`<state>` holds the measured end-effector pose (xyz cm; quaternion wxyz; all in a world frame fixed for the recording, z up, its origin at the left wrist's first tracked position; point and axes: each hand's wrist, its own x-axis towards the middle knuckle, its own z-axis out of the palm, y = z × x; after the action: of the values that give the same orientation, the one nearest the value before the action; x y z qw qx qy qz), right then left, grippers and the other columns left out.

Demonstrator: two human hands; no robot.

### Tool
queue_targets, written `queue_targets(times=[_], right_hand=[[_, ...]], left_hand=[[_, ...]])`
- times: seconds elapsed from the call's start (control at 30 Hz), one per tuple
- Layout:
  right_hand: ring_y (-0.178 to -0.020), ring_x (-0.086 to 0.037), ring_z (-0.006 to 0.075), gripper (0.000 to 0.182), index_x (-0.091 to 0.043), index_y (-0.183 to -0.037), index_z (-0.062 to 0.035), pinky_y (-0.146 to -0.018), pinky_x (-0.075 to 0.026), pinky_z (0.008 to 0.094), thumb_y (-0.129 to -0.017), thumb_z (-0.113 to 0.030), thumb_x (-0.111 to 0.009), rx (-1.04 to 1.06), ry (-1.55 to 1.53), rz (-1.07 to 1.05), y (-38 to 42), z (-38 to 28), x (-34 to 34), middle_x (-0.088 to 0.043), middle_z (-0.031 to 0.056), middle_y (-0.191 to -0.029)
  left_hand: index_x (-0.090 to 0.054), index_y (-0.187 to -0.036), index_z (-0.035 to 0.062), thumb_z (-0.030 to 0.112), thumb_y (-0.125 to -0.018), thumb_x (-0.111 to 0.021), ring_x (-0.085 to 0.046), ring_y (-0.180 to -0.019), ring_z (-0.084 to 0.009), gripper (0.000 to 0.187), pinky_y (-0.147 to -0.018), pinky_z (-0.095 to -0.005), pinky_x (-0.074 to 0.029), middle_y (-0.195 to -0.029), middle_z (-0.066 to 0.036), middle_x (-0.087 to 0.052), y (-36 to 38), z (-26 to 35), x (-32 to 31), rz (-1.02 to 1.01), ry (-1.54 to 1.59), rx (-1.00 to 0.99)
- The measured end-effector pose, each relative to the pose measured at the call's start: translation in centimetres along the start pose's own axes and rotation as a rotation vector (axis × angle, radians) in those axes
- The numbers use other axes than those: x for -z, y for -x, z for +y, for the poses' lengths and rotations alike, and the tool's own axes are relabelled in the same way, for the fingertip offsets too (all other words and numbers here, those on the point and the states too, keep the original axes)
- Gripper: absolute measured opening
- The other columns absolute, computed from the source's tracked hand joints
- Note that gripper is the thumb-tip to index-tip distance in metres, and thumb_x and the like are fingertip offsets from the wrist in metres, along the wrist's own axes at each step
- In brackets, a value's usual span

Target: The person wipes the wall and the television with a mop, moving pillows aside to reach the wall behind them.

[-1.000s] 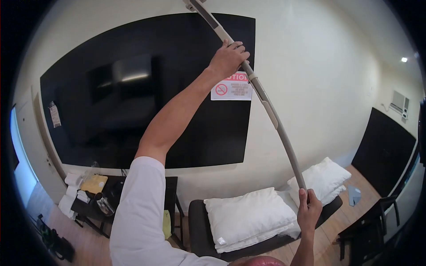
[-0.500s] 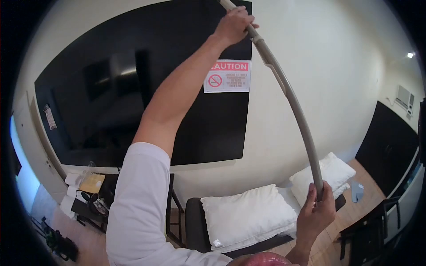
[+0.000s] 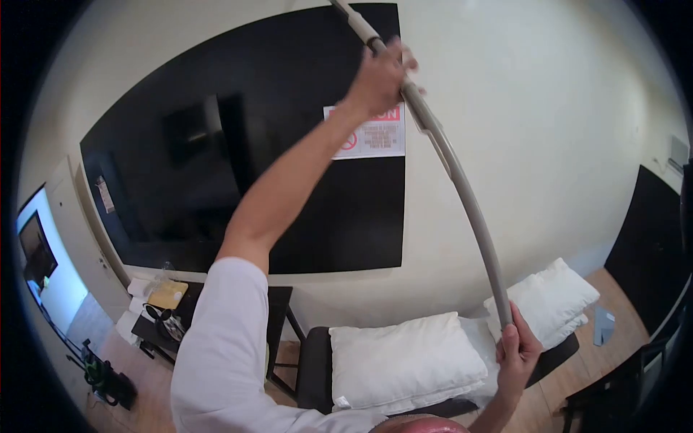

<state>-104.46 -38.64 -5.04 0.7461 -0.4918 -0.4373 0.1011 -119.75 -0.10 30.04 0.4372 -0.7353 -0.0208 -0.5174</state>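
Note:
A long grey pole [image 3: 473, 206] slants across the head view, from beyond the top edge down to the lower right. It looks bowed and has a lighter sleeve and a dark band near the top; its upper end is out of sight. My left hand [image 3: 382, 78] is raised high and closed around the upper part, just below the dark band, some fingers slightly lifted. Lower down, my right hand [image 3: 517, 350] wraps around the bottom end, thumb along the pole. Behind the left hand, a caution sign [image 3: 372, 137] is partly covered.
A large black panel [image 3: 325, 224] covers the wall behind. Below are a dark bench [image 3: 315, 368] with white pillows [image 3: 408, 361], [image 3: 552, 296] on it, and a black table [image 3: 278, 310] with small items. A green-and-black machine [image 3: 108, 379] stands on the floor at left.
My left hand sits lower in view, and more of the pole shows above it. The pole's upper part has shifted left. My right hand still grips the bottom end. The view has turned slightly.

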Motion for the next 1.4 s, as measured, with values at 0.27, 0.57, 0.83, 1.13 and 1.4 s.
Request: queue_targets(times=[0.27,0.57,0.83,1.13,1.4], right_hand=[[-0.054,-0.032,0.0003,0.043,-0.06,-0.142,0.0042,-0.049,-0.022,0.0216,-0.107,-0.021,-0.059,0.077,0.209,0.028,0.5,2.2,11.1,-0.042,-0.0103,-0.065],[-0.051,-0.032,0.0003,0.045,-0.065,-0.139,-0.0001,-0.047,-0.022,0.0214,-0.107,-0.032,-0.061,0.218,0.429,0.058,-4.2,0.8,23.9,-0.044,-0.0087,-0.065],[-0.055,-0.034,0.0003,0.042,-0.066,-0.138,0.0003,-0.048,-0.023,0.0219,-0.107,-0.028,-0.062,0.195,0.495,0.118,-4.8,1.7,27.0,-0.045,-0.0081,-0.067],[-0.058,-0.041,0.0067,0.031,-0.071,-0.127,0.0053,-0.048,-0.036,0.0289,-0.099,-0.006,-0.066,0.267,0.474,0.175,7.9,9.4,4.7,-0.07,0.0057,-0.073],[-0.055,-0.044,0.0028,0.045,-0.058,-0.147,-0.0019,-0.05,-0.038,0.0221,-0.107,-0.021,-0.059,-0.237,-0.359,-0.248,-2.4,1.4,-9.6,-0.057,-0.002,-0.07]], left_hand=[[-0.062,-0.096,0.0044,0.061,-0.092,-0.066,-0.056,-0.133,-0.0433,0.057,-0.105,-0.0541,-0.05,-0.104,-0.018,-0.067,-1.3,8.7,-3.5,-0.027,-0.005,0.069],[-0.066,-0.105,0.0009,0.062,-0.091,-0.067,-0.05,-0.138,-0.0469,0.063,-0.105,-0.0659,-0.044,-0.112,-0.024,-0.068,-5.9,15.2,-6.8,-0.027,0.034,0.201],[-0.06,-0.12,-0.0001,0.024,-0.087,-0.079,-0.036,-0.146,-0.0518,0.045,-0.113,-0.0734,-0.035,-0.127,-0.027,-0.06,-6.8,17.5,-5.6,-0.238,0.16,0.29],[-0.071,-0.092,0.0119,0.039,-0.09,-0.075,-0.04,-0.149,-0.0413,0.028,-0.114,-0.0811,-0.021,-0.123,-0.008,-0.065,9.1,26.1,1.9,-0.195,0.263,0.092],[-0.062,-0.083,0.0058,0.027,-0.089,-0.077,-0.044,-0.147,-0.037,0.027,-0.114,-0.0699,-0.036,-0.103,-0.013,-0.062,6.1,7.8,2.4,-0.109,0.069,-0.034]])
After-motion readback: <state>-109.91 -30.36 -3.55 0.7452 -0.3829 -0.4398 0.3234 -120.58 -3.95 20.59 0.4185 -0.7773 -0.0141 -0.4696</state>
